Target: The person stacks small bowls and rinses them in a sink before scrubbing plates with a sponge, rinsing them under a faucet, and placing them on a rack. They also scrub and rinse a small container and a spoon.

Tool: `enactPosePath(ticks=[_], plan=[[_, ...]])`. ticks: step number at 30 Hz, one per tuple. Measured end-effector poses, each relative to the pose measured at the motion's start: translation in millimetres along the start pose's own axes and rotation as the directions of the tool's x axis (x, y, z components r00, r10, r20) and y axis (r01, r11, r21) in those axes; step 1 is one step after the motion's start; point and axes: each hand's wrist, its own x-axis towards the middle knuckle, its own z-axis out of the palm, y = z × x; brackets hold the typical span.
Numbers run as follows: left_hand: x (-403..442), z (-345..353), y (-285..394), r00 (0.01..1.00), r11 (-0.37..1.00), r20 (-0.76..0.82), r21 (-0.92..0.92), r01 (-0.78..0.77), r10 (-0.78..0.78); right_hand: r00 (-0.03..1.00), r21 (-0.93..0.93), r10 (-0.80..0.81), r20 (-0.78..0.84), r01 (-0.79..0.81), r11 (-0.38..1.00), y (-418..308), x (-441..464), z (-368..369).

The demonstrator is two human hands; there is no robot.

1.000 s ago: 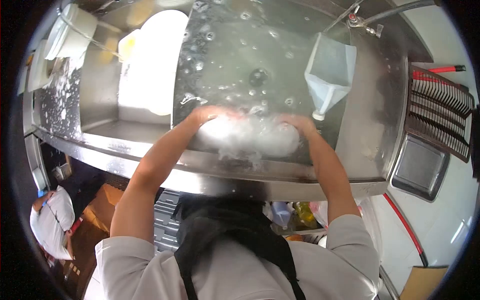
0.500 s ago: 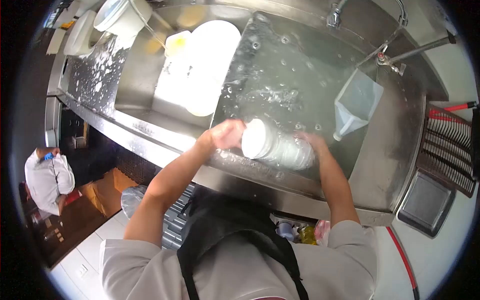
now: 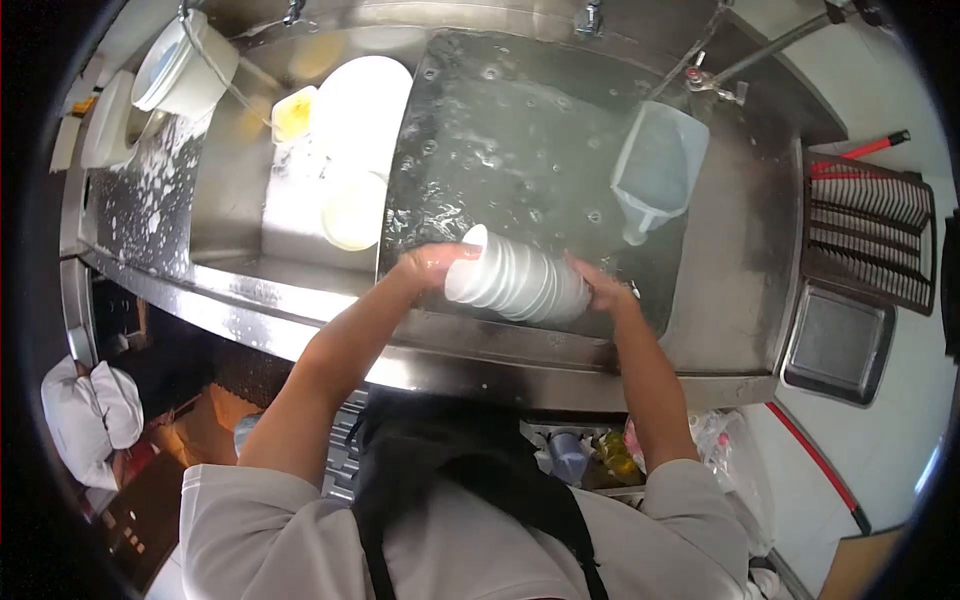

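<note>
White cup stack point(image 3: 520, 285): nested together, lying tilted on its side between the two hands, at the front of the water-filled basin point(image 3: 530, 130); couldn't tell if its underside touched the water.
Left hand point(image 3: 436, 262): up against the open-rim end, wrist pretty straight, fingers close together over the rim; thumb was hard to make out.
Right hand point(image 3: 597, 284): at the base end, palm turned inward, fingers slightly bent against the stack; couldn't really see the tips.
Arms: both reached over the metal front edge point(image 3: 460, 372), forearms angled inward, left elbow out wider.
Clear jug point(image 3: 662, 165): just beyond the right hand.
</note>
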Motion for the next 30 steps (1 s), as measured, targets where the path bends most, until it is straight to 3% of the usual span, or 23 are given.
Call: enactPosePath(ticks=[2, 4, 5, 6, 7, 8, 9, 11, 14, 15, 18, 19, 22, 26, 30], plan=[[-7, 40, 29, 0.972, 0.895, -0.077, -0.413, 0.17, -0.22, 0.997, -0.01, -0.059, -0.041, 0.059, 0.998, 18, 13, -26], [16, 17, -13, 0.978, 0.9, -0.103, -0.419, 0.122, -0.181, 0.98, -0.037, -0.183, -0.082, 0.18, 0.983, 7, 2, -13], [8, 25, 4, 0.963, 0.878, -0.123, -0.452, 0.159, -0.238, 0.954, -0.058, -0.279, -0.106, 0.274, 0.96, -4, -20, 9], [7, 22, 3, 0.979, 0.904, -0.117, -0.414, 0.103, -0.165, 0.949, -0.02, -0.233, -0.213, 0.234, 0.972, 0, -7, -8], [5, 25, 3, 0.999, 0.779, 0.032, -0.625, 0.049, -0.037, 0.968, 0.04, -0.247, -0.051, 0.249, 0.968, 1, -9, -12], [-6, 33, 17, 0.997, 0.776, -0.013, -0.629, 0.046, -0.07, 0.938, 0.063, -0.343, 0.057, 0.339, 0.939, 1, -28, -9], [2, 32, 12, 1.0, 0.74, 0.018, -0.672, 0.016, -0.005, 0.911, 0.161, -0.41, 0.034, 0.4, 0.902, 8, -42, -4], [-25, 54, 50, 0.979, 0.766, 0.175, -0.642, 0.033, 0.105, 0.884, 0.099, -0.465, -0.052, 0.468, 0.878, 28, -31, -19], [-40, 60, 68, 0.99, 0.815, 0.093, -0.578, -0.036, 0.11, 0.835, 0.101, -0.548, 0.058, 0.541, 0.835, 26, -26, -16], [-43, 56, 71, 0.971, 0.816, 0.17, -0.577, -0.039, 0.167, 0.861, 0.105, -0.503, 0.078, 0.494, 0.863, 17, -43, 0], [-71, 61, 95, 0.964, 0.815, 0.146, -0.571, -0.103, 0.224, 0.821, 0.215, -0.56, 0.117, 0.529, 0.821, 2, -76, 47], [-85, 60, 107, 0.967, 0.83, 0.151, -0.55, -0.09, 0.205, 0.801, 0.183, -0.565, 0.196, 0.536, 0.824, -6, -82, 58], [-121, 47, 143, 0.947, 0.878, 0.179, -0.449, -0.163, 0.267, 0.694, 0.026, -0.698, 0.175, 0.705, 0.708, -23, -108, 116], [-192, 29, 196, 0.922, 0.896, 0.107, -0.301, -0.326, 0.371, 0.571, -0.054, -0.821, 0.019, 0.82, 0.569, -30, -113, 194], [-300, 5, 262, 0.889, 0.897, 0.151, -0.172, -0.407, 0.433, 0.394, -0.038, -0.917, 0.058, 0.919, 0.392, -53, -124, 310]])
